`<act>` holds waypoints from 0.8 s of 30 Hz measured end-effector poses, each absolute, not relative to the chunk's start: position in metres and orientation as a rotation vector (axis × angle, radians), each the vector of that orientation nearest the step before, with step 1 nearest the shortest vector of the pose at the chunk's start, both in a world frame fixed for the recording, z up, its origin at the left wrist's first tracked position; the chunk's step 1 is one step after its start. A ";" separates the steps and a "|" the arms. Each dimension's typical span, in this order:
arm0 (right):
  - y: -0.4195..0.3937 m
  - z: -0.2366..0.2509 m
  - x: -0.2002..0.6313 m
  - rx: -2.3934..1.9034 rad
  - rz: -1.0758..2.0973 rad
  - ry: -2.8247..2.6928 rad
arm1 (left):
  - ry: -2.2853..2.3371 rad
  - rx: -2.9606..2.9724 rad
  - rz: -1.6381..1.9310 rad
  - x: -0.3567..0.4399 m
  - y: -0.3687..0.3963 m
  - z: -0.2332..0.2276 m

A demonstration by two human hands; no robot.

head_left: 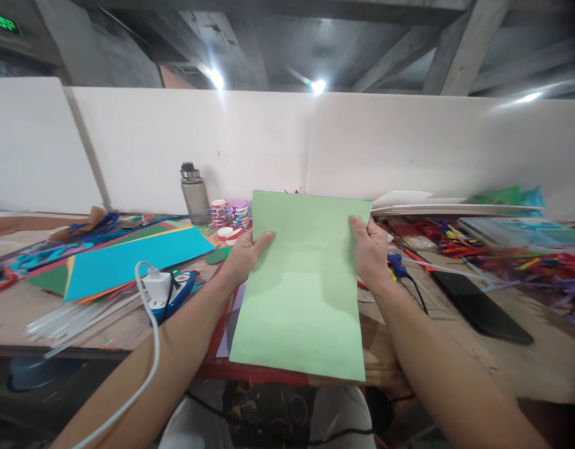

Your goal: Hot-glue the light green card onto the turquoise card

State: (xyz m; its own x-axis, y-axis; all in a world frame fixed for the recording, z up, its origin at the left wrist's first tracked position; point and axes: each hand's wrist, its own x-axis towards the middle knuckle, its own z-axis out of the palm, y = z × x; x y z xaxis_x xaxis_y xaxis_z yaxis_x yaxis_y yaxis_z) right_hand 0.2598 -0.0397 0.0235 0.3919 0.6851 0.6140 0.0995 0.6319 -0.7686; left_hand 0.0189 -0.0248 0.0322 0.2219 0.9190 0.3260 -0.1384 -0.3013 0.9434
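Green paper [304, 280] is up off the table [526, 368], in the middle of the frame. It is flat and whole, with no folds or cuts that show, so the work on it looks only just begun. Left hand [243, 255] grips the left edge, fingers closed on the sheet with the thumb on top. Right hand [370, 252] pinches the right edge the same way. A blue sheet [138, 259] lies at the left, a grey bottle [194, 194] behind it, and a black phone [479, 308] at the right.
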 end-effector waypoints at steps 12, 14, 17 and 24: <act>-0.044 0.024 0.260 -0.849 0.386 -1.148 | 0.770 1.425 1.285 0.020 -0.026 0.033; -0.045 0.025 0.260 -0.847 0.368 -1.150 | 0.767 1.428 1.281 0.020 -0.026 0.034; -0.046 0.025 0.260 -0.853 0.354 -1.142 | 0.748 1.442 1.276 0.020 -0.026 0.034; -0.043 0.029 0.258 -0.875 0.480 -1.119 | 0.795 1.395 1.249 0.019 -0.020 0.028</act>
State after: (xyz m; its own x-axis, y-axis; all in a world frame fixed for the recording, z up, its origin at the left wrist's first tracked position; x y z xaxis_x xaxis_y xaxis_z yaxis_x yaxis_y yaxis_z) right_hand 0.2585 -0.0431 0.0287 0.3874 0.7235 0.5714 0.0853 0.5890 -0.8036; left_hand 0.0195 -0.0197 0.0284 0.2336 0.9371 0.2592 -0.1616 -0.2254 0.9608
